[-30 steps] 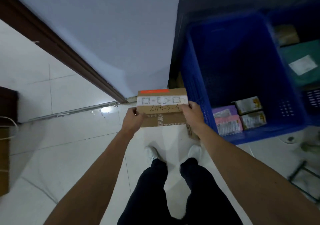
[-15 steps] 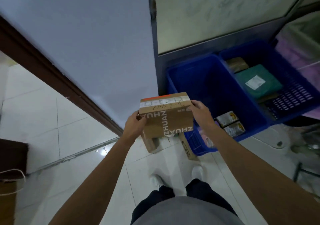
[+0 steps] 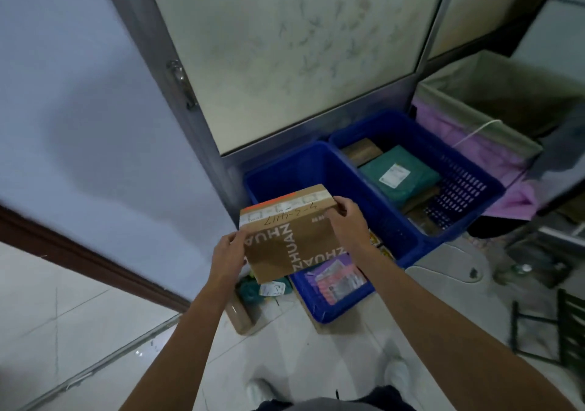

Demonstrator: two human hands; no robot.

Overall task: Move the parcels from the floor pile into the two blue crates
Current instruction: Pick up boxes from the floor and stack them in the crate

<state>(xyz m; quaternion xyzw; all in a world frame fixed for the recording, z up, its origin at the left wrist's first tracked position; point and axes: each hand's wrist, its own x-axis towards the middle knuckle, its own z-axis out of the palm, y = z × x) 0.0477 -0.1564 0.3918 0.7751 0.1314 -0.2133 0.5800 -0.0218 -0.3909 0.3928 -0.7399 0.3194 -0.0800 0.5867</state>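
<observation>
You hold the box (image 3: 291,239) in both hands: left hand (image 3: 226,257) clamped on its 9 o'clock edge, right hand (image 3: 346,223) with fingers curled over the 2 o'clock corner. It hangs above the near crate (image 3: 332,311), over packets at the crate's front. Lower it flat toward the bare half at 12 o'clock, and release only once it rests. More parcels (image 3: 250,296) lie on the tiled floor (image 3: 95,331) at 7 o'clock. The second crate (image 3: 468,189) sits at 2 o'clock, before a frosted door (image 3: 285,46).
</observation>
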